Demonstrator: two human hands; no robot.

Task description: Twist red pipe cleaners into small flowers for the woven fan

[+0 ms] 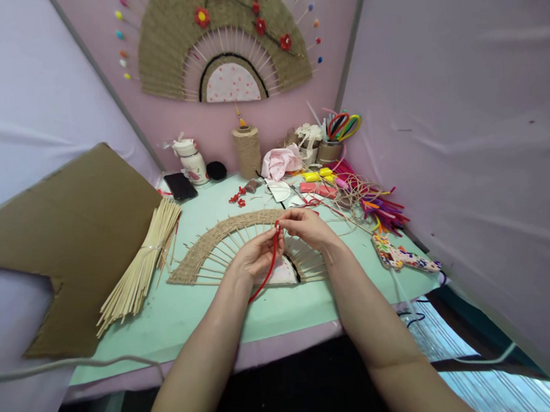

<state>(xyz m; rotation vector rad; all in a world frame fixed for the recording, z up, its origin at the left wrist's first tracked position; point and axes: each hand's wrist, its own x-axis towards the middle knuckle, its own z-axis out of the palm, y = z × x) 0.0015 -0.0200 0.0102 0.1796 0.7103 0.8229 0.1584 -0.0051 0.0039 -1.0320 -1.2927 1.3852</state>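
A red pipe cleaner runs between my fingertips, its long end hanging down toward the table's near side. My left hand pinches it from the left. From the right, the thumb and fingers of my right hand close on its top end, where it looks bent into a small loop. Below both hands lies a half-round fan of woven twine and thin sticks, with a white spotted centre edged in black. My hands and forearms cover part of the fan. Small red flowers lie just beyond it.
A bundle of sticks and brown cardboard are at left. Behind stand a phone, a white bottle, a twine spool and a scissors cup. Pipe cleaners and a patterned glue gun lie right.
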